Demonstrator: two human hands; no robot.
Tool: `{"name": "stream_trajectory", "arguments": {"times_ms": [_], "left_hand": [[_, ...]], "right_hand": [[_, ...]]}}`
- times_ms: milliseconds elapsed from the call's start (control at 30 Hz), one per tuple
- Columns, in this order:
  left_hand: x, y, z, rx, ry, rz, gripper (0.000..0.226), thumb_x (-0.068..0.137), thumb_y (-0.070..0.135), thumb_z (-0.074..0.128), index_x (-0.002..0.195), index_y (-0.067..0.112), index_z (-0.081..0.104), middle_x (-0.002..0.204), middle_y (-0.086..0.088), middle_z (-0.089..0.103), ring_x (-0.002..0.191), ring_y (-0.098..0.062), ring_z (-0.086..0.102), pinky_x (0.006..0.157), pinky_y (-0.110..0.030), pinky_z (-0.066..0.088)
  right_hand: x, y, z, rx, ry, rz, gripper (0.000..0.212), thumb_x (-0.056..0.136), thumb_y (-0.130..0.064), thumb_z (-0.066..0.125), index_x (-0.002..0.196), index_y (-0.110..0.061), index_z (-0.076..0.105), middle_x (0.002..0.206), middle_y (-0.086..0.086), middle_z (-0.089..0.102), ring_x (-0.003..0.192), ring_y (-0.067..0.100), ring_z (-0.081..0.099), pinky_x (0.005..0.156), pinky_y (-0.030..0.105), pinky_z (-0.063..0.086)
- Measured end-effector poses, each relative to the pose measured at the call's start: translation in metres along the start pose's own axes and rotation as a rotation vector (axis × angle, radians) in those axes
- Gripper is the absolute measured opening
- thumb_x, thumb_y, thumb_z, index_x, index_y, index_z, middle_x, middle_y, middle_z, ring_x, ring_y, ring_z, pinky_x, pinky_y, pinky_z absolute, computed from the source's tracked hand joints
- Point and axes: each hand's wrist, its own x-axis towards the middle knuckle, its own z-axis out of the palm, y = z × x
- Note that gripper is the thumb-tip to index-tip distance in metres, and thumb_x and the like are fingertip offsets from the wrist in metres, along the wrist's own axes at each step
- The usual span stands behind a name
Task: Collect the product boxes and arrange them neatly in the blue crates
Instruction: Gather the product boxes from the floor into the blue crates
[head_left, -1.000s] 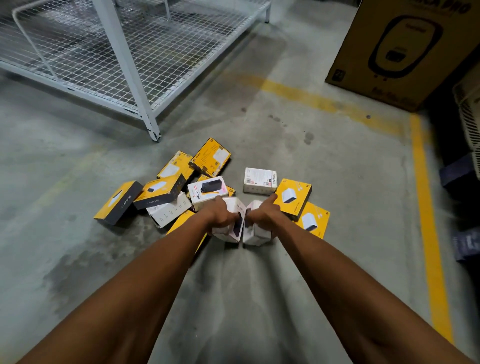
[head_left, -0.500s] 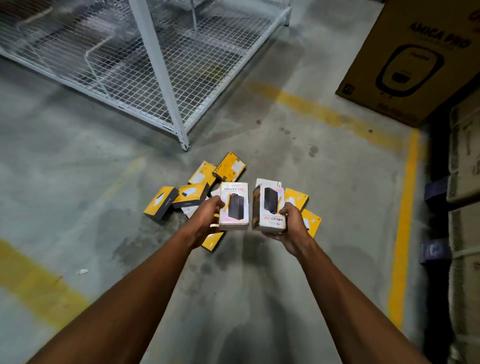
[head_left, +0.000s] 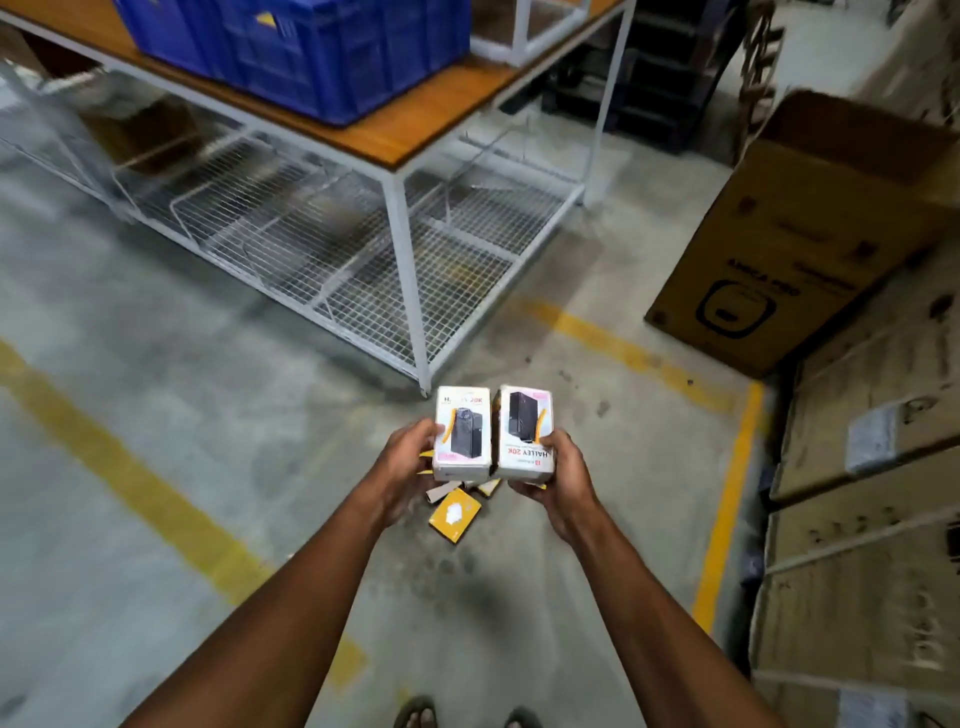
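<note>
- Head view: the left hand (head_left: 410, 457) grips a white product box (head_left: 462, 434), fingers curled round its left edge, with the printed front facing up toward the camera.
- The right hand (head_left: 558, 470) grips a second white box (head_left: 524, 428) from below and from the right side; its "HALLEY 20K" lettering reads upside down.
- The two held boxes sit side by side, their inner edges touching or nearly so, raised well above the floor (head_left: 156, 415).
- Below them on the floor lie more boxes, mostly hidden by the hands; a yellow box (head_left: 454, 514) with a white picture on it shows plainly.
- A blue crate (head_left: 311, 47) stands on the wooden table (head_left: 415, 130) at the top of the view, well apart from the hands.
- The table has a white metal frame, with a wire-mesh shelf (head_left: 337, 249) low down near the floor.
- A large brown carton (head_left: 800, 244) stands on the right, and stacked cartons (head_left: 872, 467) fill the right edge.
- Yellow lines run across the floor.
- Sandalled toes (head_left: 415, 717) show at the bottom edge.
</note>
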Motion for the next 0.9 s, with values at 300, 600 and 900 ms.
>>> {"name": "stream_trajectory", "arguments": {"times_ms": [300,600,900], "left_hand": [[-0.167,0.158,-0.044,-0.028,0.083,0.205,0.033,0.102,0.033,0.053,0.124,0.013,0.067,0.101,-0.004,0.075,0.078,-0.018,0.071,0.080,-0.040,0.054],[-0.252,0.191,-0.111,-0.160,0.126,0.291,0.021,0.101,0.029,0.053,0.111,0.019,0.069,0.099,-0.004,0.078,0.076,-0.018,0.068,0.075,-0.035,0.054],[-0.264,0.228,-0.198,-0.177,0.141,0.376,0.030,0.097,0.032,0.059,0.121,0.018,0.069,0.106,-0.007,0.079,0.081,-0.020,0.068,0.078,-0.036,0.053]], "right_hand": [[-0.151,-0.138,0.096,-0.044,-0.106,-0.181,0.053,0.085,-0.037,0.051,0.127,-0.006,0.058,0.120,0.024,0.071,0.087,0.026,0.070,0.064,0.036,0.060],[-0.218,-0.146,0.167,-0.043,-0.128,-0.280,0.033,0.098,-0.031,0.049,0.123,-0.015,0.063,0.113,0.018,0.075,0.091,0.027,0.071,0.077,0.042,0.058],[-0.238,-0.143,0.257,0.010,-0.200,-0.390,0.020,0.099,-0.026,0.054,0.114,-0.022,0.066,0.104,0.015,0.076,0.088,0.026,0.071,0.071,0.038,0.058]]}}
